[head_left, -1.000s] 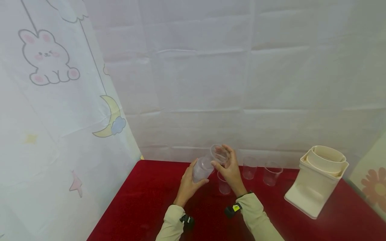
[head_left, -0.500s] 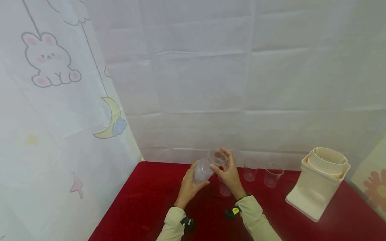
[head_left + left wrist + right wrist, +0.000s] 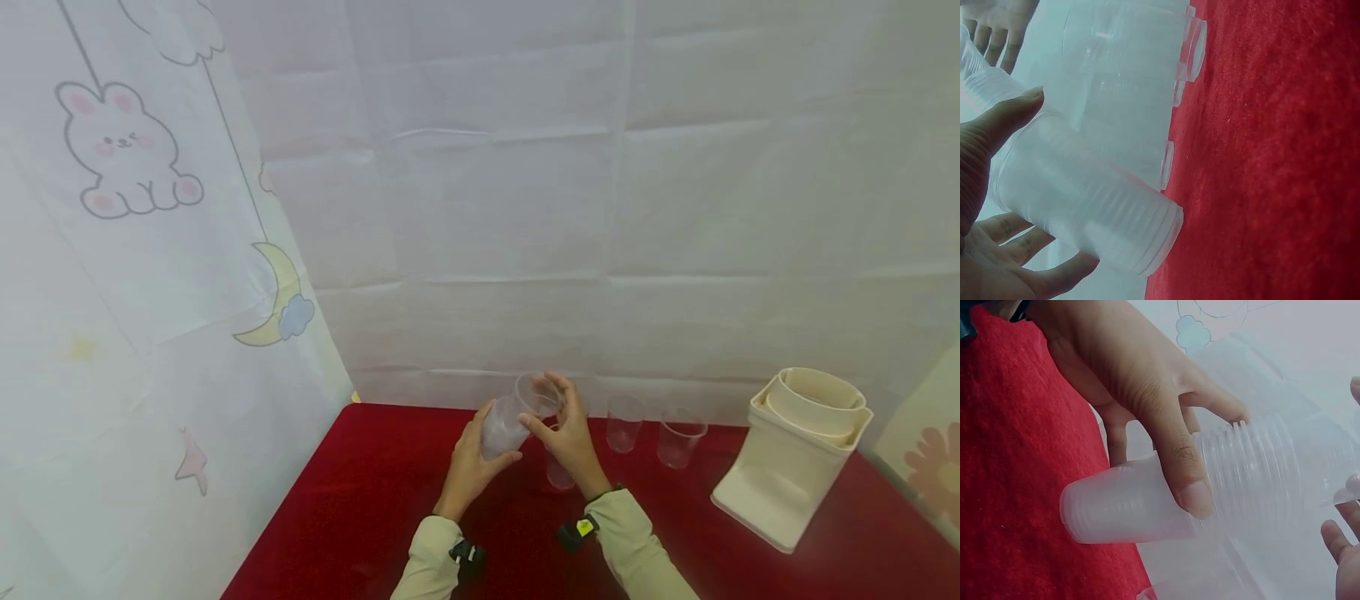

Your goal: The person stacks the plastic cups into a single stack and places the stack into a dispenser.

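Observation:
My left hand [image 3: 467,467] grips a stack of clear plastic cups [image 3: 501,429], thumb on one side and fingers on the other. The stack is tilted, its mouth end toward the upper right. With thumb and fingers, my right hand [image 3: 570,435] holds a clear plastic cup [image 3: 529,402] at the stack's mouth end, overlapping the stack in the head view. In the right wrist view, several nested rims [image 3: 1250,469] show beside my right thumb [image 3: 1194,497]. Another clear cup [image 3: 558,473] stands on the table, partly hidden behind my right hand.
Two more clear cups, one [image 3: 623,429] nearer and one [image 3: 678,442] farther right, stand near the back of the red-covered table [image 3: 360,492]. A cream plastic stand with a round ring [image 3: 787,458] is at the right. A white sheet [image 3: 480,208] hangs behind.
My right hand has moved the cup down and left, closer against the stack in my left hand. My left hand has barely moved, and the head view has shifted slightly.

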{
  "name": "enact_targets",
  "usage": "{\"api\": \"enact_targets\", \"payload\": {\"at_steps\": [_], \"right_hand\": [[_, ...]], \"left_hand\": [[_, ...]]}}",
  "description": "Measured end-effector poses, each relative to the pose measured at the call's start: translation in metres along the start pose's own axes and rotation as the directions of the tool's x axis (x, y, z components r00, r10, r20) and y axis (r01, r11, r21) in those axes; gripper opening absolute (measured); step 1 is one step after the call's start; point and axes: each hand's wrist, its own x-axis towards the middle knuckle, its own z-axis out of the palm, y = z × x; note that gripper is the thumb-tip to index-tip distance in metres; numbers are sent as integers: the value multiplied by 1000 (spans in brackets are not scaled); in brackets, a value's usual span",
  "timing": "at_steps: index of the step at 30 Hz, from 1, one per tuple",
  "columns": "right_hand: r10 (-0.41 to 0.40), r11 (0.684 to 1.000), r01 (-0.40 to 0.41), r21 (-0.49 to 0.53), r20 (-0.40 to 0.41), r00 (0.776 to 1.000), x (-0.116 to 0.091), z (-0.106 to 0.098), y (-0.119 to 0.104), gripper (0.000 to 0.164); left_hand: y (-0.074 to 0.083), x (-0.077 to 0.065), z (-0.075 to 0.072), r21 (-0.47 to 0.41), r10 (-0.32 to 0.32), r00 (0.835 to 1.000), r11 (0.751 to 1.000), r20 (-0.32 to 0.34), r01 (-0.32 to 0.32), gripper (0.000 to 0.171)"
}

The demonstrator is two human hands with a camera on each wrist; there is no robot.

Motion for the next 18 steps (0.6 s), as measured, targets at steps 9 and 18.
{"api": "enact_targets", "payload": {"at_steps": [9,18], "right_hand": [[94,994,-93,-52,13,996,-4,2,-1,76],[116,991,-114,-63,26,993,-5,2,6,79]], "left_hand": [[-1,0,1,7,14,1000,1000,7,-14,90],[0,0,1,-2,17,1000,1000,0,-17,91]]}}
